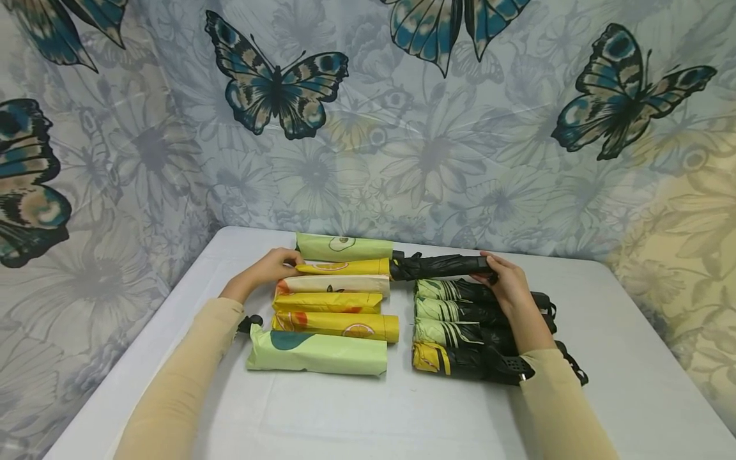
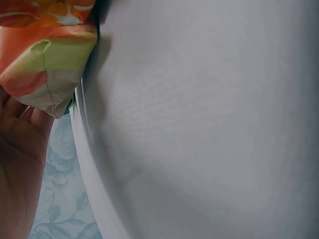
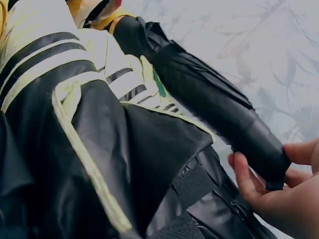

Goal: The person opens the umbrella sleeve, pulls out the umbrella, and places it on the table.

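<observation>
A folded black umbrella (image 1: 439,266) lies in line with a yellow orange-print sleeve (image 1: 352,267), its far end meeting or entering the sleeve's mouth. My left hand (image 1: 267,271) pinches the sleeve's left end. In the left wrist view, that hand (image 2: 22,154) is beside colourful sleeve fabric (image 2: 55,64), its fingertips hidden behind the cloth. My right hand (image 1: 507,281) grips the umbrella's right end. The right wrist view shows thumb and fingers of this hand (image 3: 286,196) around the tip of the black umbrella (image 3: 209,99).
Below lie several sleeves, including a light green one (image 1: 319,352); an avocado-print sleeve (image 1: 368,248) lies behind. Several folded umbrellas with black-and-green or yellow ends (image 1: 454,311) lie under my right forearm. A black knob (image 1: 250,322) sits near my left forearm. A patterned cloth wall (image 1: 437,160) stands behind the white table (image 1: 322,415).
</observation>
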